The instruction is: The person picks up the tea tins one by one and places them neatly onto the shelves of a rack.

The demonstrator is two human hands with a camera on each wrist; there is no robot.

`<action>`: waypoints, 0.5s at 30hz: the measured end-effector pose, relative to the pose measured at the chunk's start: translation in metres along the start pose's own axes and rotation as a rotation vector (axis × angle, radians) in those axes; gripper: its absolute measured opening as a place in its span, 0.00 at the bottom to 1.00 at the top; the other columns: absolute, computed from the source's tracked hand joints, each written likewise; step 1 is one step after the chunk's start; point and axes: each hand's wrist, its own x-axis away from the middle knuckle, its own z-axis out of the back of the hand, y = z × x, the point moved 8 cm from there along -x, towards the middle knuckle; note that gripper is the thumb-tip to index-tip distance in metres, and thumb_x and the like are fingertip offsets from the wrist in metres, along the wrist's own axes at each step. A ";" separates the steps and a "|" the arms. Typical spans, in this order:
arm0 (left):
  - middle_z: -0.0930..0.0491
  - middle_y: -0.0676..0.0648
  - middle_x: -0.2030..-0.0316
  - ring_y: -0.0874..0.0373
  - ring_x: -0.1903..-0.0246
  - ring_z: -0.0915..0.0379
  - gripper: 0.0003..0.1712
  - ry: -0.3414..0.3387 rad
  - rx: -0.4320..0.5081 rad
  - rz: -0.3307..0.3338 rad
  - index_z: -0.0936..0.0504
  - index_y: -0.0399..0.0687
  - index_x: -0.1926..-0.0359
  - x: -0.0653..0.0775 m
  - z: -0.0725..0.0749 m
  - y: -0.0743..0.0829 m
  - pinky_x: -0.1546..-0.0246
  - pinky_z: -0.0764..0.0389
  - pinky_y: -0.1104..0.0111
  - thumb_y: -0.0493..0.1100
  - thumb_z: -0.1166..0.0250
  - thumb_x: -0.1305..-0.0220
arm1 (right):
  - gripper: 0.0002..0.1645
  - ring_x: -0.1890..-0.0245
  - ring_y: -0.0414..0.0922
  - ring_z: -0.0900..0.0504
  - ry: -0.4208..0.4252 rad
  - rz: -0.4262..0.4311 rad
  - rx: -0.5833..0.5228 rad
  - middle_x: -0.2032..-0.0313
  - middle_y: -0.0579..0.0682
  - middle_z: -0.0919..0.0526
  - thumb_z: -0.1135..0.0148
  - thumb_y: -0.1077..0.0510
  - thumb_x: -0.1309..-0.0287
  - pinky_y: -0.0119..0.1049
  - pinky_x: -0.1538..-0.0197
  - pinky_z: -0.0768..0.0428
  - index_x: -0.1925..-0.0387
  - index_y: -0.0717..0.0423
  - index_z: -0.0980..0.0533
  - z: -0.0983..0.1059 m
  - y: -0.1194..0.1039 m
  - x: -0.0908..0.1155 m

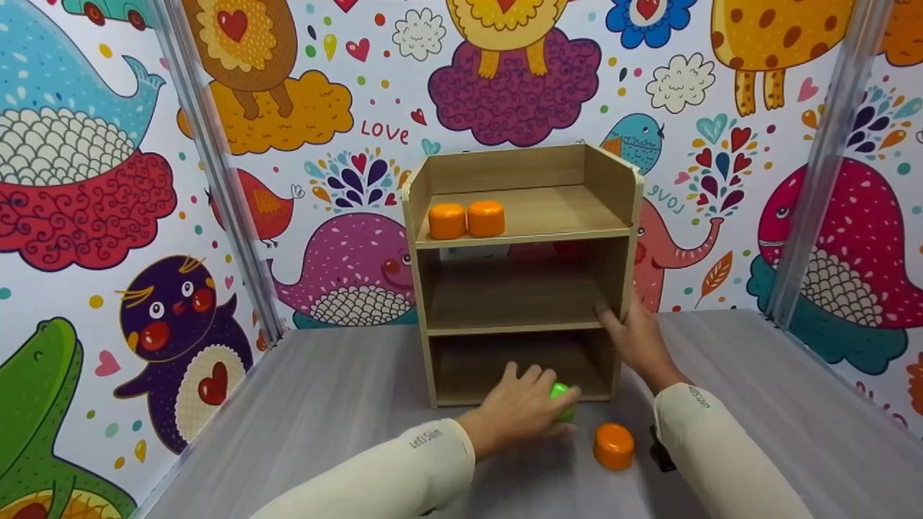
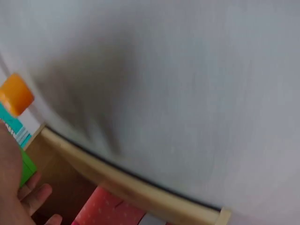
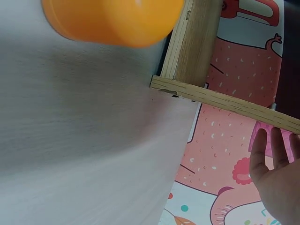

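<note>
My left hand [image 1: 519, 407] is in front of the bottom compartment of a small wooden shelf [image 1: 519, 330], its fingers and thumb holding a green block [image 1: 562, 402]. The hand hides most of that block; a green corner shows beside the fingers in the left wrist view. At the shelf's right side panel, my right hand [image 1: 642, 342] grips the edge, thumb toward the inside and fingers along the outer face. An orange rounded block [image 1: 614, 446] stands on the table between the forearms. Two more orange blocks [image 1: 486, 218] sit side by side at the left of the shelf's top.
The grey table [image 1: 346, 404] runs up to walls printed with cartoon animals [image 1: 353, 267]. Metal posts [image 1: 216, 166] stand at the corners. The shelf has raised sides and back around its top, with two compartments beneath.
</note>
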 end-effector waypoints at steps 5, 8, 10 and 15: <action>0.23 0.50 0.47 0.51 0.48 0.23 0.30 0.039 -0.024 0.004 0.34 0.72 0.31 -0.005 0.022 -0.013 0.44 0.20 0.48 0.73 0.56 0.26 | 0.44 0.30 0.65 0.30 -0.002 -0.002 -0.003 0.27 0.62 0.34 0.45 0.43 0.25 0.67 0.32 0.34 0.20 0.46 0.54 0.001 -0.001 -0.001; 0.23 0.50 0.48 0.50 0.49 0.23 0.30 0.069 -0.057 0.005 0.34 0.70 0.32 -0.007 0.036 -0.019 0.46 0.19 0.49 0.74 0.57 0.26 | 0.43 0.31 0.65 0.29 -0.002 -0.001 0.007 0.28 0.63 0.33 0.46 0.42 0.25 0.67 0.32 0.34 0.20 0.47 0.54 0.000 0.000 -0.001; 0.23 0.49 0.48 0.50 0.48 0.22 0.31 0.086 -0.075 0.007 0.34 0.69 0.32 -0.009 0.046 -0.023 0.46 0.19 0.50 0.74 0.57 0.26 | 0.43 0.31 0.65 0.28 -0.001 -0.001 0.014 0.29 0.63 0.33 0.46 0.41 0.26 0.68 0.32 0.34 0.20 0.48 0.53 0.000 0.001 -0.001; 0.22 0.48 0.47 0.49 0.48 0.22 0.32 0.133 -0.112 0.013 0.34 0.67 0.32 -0.014 0.069 -0.035 0.47 0.18 0.51 0.74 0.58 0.26 | 0.43 0.32 0.65 0.27 0.000 0.010 0.026 0.29 0.63 0.32 0.46 0.40 0.26 0.68 0.33 0.33 0.21 0.47 0.52 -0.002 0.001 -0.001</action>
